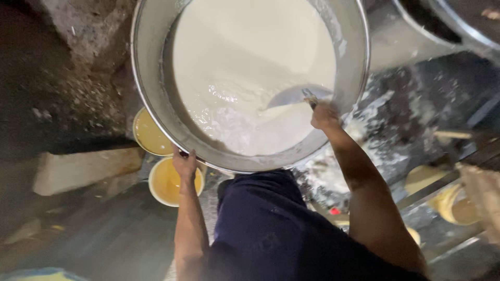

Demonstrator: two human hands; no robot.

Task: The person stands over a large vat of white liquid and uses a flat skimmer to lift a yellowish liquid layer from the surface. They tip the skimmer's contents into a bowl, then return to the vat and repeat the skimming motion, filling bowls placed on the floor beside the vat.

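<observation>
Steel basin, upper centre, holding white batter | left hand gripping lower rim | right hand closed on ladle in batter | yellow bowls lower left

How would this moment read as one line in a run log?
left hand: grips rim of steel basin | right hand: holds ladle in white liquid | nearby: two yellow bowls
</observation>
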